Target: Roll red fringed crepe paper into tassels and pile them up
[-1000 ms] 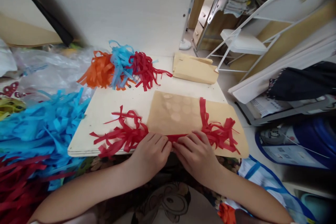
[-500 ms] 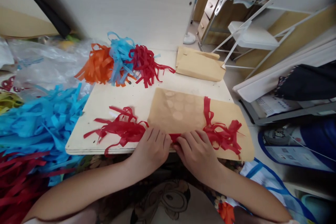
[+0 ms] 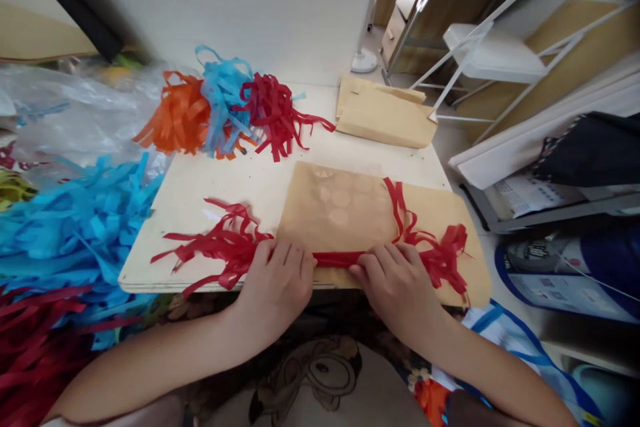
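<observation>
A red fringed tissue-paper tassel (image 3: 340,259) lies rolled into a thin band along the near edge of the table, its loose strips spread out at both ends. My left hand (image 3: 280,277) is closed over the band's left part, fingers curled on top. Farther right, my right hand (image 3: 395,280) grips the same band, with a bare stretch of red showing between the two hands. Under the band and the right hand is a flat brown paper sheet or envelope (image 3: 335,203) with faint round marks. My thumbs are mostly hidden.
Orange (image 3: 183,113), light blue (image 3: 225,103) and red tassels (image 3: 273,110) sit at the table's (image 3: 215,180) back left. A folded brown paper packet (image 3: 385,113) lies at the back right. Blue fringed strips (image 3: 75,220) are heaped at left; a white folding chair (image 3: 495,53) stands right.
My hands have slid apart along the red band, left hand leftward and right hand rightward, baring more of it between them. The whole view has shifted slightly.
</observation>
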A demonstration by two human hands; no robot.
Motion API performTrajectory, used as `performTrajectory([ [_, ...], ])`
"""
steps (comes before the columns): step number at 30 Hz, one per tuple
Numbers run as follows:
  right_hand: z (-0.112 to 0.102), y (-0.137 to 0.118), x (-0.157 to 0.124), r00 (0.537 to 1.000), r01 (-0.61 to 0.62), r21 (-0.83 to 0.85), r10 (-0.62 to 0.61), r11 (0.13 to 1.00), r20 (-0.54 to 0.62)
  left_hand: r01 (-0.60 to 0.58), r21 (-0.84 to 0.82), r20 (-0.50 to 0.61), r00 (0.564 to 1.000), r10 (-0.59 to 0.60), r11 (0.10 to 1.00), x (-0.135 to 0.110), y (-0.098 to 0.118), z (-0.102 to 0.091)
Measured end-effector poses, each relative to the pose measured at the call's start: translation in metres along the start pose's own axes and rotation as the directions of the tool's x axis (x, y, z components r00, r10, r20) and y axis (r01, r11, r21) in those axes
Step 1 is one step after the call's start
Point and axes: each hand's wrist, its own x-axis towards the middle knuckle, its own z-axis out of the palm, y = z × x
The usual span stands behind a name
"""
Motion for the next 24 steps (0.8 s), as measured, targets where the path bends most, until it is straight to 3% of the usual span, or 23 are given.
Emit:
performTrajectory([
  [5, -0.002, 0.004, 0.001, 1.0, 0.02, -0.097, -0.021, 0.995, -0.009, 0.053, 0.022, 0.016, 0.998, -0.054, 0.998, 0.001, 0.002, -0.001],
  [14, 0.001, -0.008, 0.016, 0.985, 0.17, 0.079, -0.171, 0.982, 0.018, 0.042, 0.056, 0.026, 0.999, -0.044, 0.998, -0.002, 0.004, 0.0],
  [24, -0.006, 0.015, 0.007, 0.994, 0.08, -0.026, -0.077, 0.996, 0.082, 0.105, 0.058, 0.033, 0.994, -0.107, 0.993, -0.001, 0.0, -0.005],
])
